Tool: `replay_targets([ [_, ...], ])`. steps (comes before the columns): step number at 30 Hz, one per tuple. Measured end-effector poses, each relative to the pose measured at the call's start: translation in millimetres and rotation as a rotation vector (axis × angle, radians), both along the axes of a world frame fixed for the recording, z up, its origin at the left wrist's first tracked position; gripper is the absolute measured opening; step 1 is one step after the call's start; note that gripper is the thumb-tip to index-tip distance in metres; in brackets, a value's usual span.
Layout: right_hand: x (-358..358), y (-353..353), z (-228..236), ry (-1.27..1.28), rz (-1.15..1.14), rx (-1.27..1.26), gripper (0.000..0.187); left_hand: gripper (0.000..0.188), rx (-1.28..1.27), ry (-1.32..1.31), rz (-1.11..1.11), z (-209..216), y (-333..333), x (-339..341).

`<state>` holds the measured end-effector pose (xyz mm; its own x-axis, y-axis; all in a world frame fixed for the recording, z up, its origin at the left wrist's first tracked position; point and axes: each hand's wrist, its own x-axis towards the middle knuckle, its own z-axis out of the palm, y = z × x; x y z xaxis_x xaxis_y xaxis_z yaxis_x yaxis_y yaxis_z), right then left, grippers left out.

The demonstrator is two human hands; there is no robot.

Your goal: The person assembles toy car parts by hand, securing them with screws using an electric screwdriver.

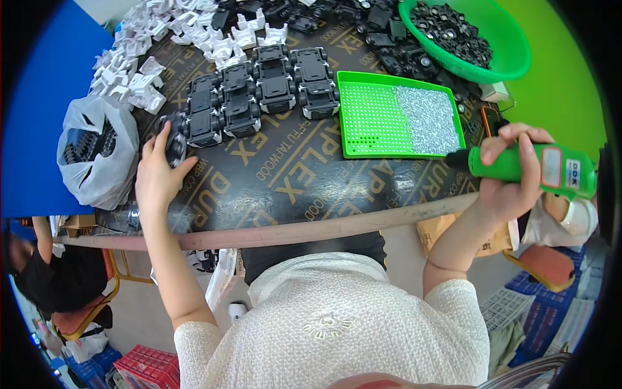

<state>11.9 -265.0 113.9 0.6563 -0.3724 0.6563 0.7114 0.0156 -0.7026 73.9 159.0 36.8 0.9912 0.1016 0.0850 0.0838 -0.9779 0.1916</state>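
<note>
At the left, my left hand (159, 174) curls its fingers and thumb around a dark toy car part (175, 144), partly hidden by the fingers. It lies beside a block of black toy car chassis (240, 102) with wheels and white edges, set in rows. My right hand (508, 191) is wrapped around a green electric screwdriver (505, 170). The tool's black tip (457, 159) points left, close to the lower right corner of a green tray (364, 107). Small silver screws (427, 120) heap in the tray's right half; several dark holes show at its lower left.
A white plastic bag (97, 181) with black parts stands left of my left hand. White plastic parts (139, 84) pile at the far left. Behind the tray, a green basket (512, 61) holds small black parts, near more black pieces (389, 32). Another person (65, 279) sits at lower left.
</note>
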Motion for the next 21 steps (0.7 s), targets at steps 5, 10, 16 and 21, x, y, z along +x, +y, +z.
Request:
replay_targets([
  [5,36.1,7.1,-11.9,-0.087,0.128,-0.05,0.019,0.071,-0.213,-0.004,-0.125,4.2,13.8,-40.7],
  [10,57.4,29.0,-21.2,0.047,0.153,-0.043,0.014,0.069,-0.313,0.08,-0.367,20.6,-21.1,-65.7],
  [16,62.9,27.0,-31.1,0.079,0.12,-0.078,0.012,0.061,-0.246,0.11,-0.877,21.9,-128.5,-63.1],
  [21,65.2,27.2,-33.4,0.066,0.09,-0.187,0.008,0.063,-0.215,0.079,-0.948,8.8,-169.1,-61.3],
])
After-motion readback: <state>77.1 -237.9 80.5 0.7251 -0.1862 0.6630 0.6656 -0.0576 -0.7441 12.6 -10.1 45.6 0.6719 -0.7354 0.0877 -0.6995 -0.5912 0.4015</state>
